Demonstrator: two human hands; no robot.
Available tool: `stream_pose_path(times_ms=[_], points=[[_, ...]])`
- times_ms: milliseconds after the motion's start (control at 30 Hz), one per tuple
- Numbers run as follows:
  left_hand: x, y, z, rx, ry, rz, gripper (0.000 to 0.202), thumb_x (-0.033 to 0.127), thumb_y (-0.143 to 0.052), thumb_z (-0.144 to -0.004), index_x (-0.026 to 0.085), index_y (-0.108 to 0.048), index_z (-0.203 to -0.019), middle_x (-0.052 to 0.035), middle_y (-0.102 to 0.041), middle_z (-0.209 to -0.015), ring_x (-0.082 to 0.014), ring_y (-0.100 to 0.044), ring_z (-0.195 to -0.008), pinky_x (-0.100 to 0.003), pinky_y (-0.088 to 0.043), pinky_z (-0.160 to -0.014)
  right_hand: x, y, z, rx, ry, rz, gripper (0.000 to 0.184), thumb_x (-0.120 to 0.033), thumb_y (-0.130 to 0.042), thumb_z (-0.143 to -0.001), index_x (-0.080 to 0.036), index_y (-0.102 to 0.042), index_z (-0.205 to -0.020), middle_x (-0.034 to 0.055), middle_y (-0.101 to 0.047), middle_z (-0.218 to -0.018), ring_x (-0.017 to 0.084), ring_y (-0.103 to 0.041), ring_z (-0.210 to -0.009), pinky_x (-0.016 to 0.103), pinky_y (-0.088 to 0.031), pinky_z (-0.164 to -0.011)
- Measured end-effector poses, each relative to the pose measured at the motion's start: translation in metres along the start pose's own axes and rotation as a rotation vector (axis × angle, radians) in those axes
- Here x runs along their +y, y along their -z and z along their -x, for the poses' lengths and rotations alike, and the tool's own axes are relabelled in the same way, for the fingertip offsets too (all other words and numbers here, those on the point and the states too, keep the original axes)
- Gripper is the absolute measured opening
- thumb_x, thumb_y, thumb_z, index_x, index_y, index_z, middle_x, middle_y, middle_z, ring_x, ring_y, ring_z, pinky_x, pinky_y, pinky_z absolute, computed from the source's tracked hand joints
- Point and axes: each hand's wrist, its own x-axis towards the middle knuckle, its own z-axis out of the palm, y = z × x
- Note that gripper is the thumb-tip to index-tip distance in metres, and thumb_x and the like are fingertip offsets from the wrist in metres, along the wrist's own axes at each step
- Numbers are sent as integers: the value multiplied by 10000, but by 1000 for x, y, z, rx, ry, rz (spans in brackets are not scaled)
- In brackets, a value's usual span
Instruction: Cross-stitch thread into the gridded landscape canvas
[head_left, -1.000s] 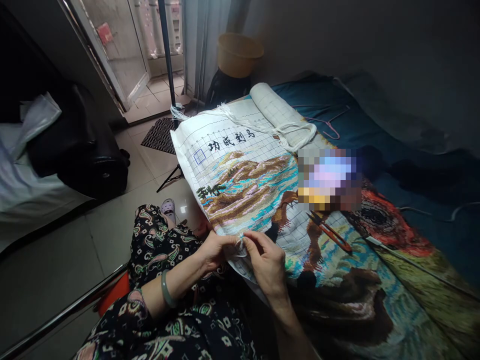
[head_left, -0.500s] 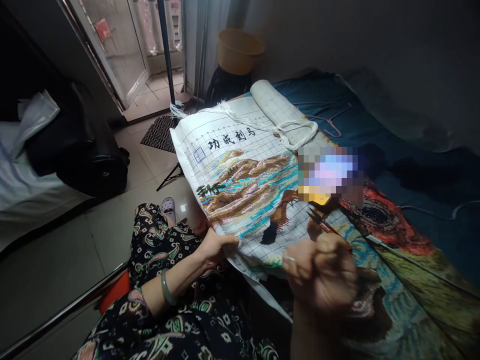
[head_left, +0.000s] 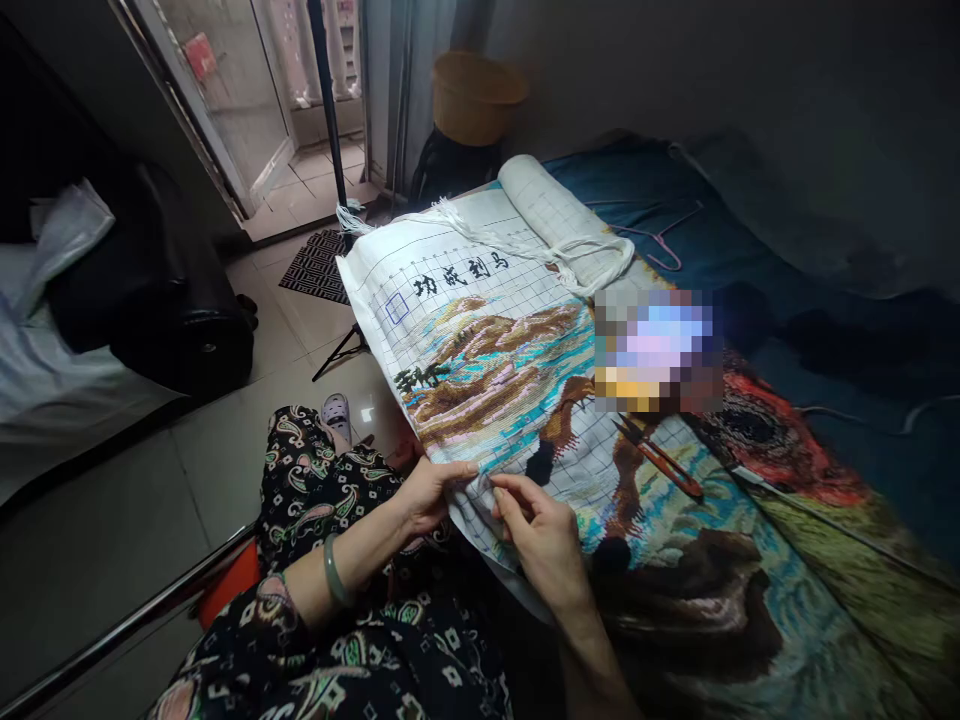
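Note:
A large cross-stitch canvas [head_left: 510, 340] lies across my lap and the bed, with stitched hills, blue water and brown shapes on a printed grid. My left hand [head_left: 435, 492] grips its near edge, thumb on top and fingers underneath. Just right of it, my right hand [head_left: 536, 525] is pinched close over the canvas near that edge; what its fingertips hold is too small to make out. Thread snips [head_left: 664, 460] with orange-brown handles rest on the canvas, beyond my right hand. White thread [head_left: 600, 262] lies over the rolled end of the canvas.
A blurred-out bright object [head_left: 660, 345] lies on the canvas. On the blue bedding are a pink hanger [head_left: 664, 245] and a pale cable [head_left: 825, 520]. A black stand pole [head_left: 330, 110], a yellow basin [head_left: 478, 98] and a dark bag [head_left: 184, 310] stand farther off.
My right hand has come down and left from above the canvas to its near edge, beside my left hand. The snips now show fully. My left hand keeps its hold.

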Motion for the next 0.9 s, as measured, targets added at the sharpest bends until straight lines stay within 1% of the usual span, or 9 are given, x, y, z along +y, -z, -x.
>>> stream_pose_path(times_ms=[133, 233, 400, 500, 667, 767, 900], points=[[-1, 1, -2, -4, -31, 11, 639, 99, -865, -355, 89, -694, -971, -67, -707, -774, -174, -625, -680, -304, -492, -731, -1, 0, 1, 37, 59, 76, 295, -365, -540, -792, -162, -749, -836, 23, -605, -507, 150, -552, -442, 238, -431, -441], [-2, 4, -4, -5, -48, 9, 636, 88, -849, -370, 98, -693, -987, -54, -702, -761, -161, -614, -664, -294, -484, -725, -2, 1, 0, 53, 116, 102, 296, -344, -537, -796, -160, -766, -831, 26, -616, -502, 150, -560, -438, 237, -434, -443], [-5, 9, -7, -48, -55, 0, 593, 111, -834, -407, 87, -694, -982, -99, -714, -837, -207, -640, -727, -359, -490, -813, 1, 2, -1, 55, 152, 130, 301, -332, -530, -810, -159, -773, -847, 32, -637, -523, 149, -566, -442, 233, -441, -446], [-6, 10, -7, -40, -45, -7, 584, 120, -835, -401, 86, -697, -967, -113, -718, -864, -219, -650, -753, -366, -493, -834, 3, 1, 0, 64, 167, 160, 306, -324, -522, -816, -149, -772, -850, 33, -640, -523, 147, -568, -437, 233, -439, -450], [-6, 9, -6, -34, -41, 2, 555, 110, -829, -404, 81, -700, -943, -122, -721, -877, -236, -662, -786, -361, -504, -818, 3, -4, 0, 92, 193, 207, 301, -320, -510, -833, -148, -757, -832, 37, -648, -540, 148, -581, -449, 232, -436, -462], [-5, 7, -5, -17, -33, 18, 501, 94, -824, -402, 78, -701, -888, -115, -721, -872, -205, -650, -733, -347, -511, -795, 2, -5, 0, 80, 189, 198, 294, -327, -506, -842, -153, -743, -844, 34, -640, -545, 147, -577, -454, 233, -436, -466], [-3, 5, -5, 0, 6, 8, 455, 88, -815, -388, 69, -702, -829, -90, -712, -799, -173, -621, -659, -319, -514, -738, 1, -4, 0, 29, 146, 139, 268, -334, -505, -841, -162, -709, -862, 16, -614, -538, 142, -551, -435, 237, -446, -470]])
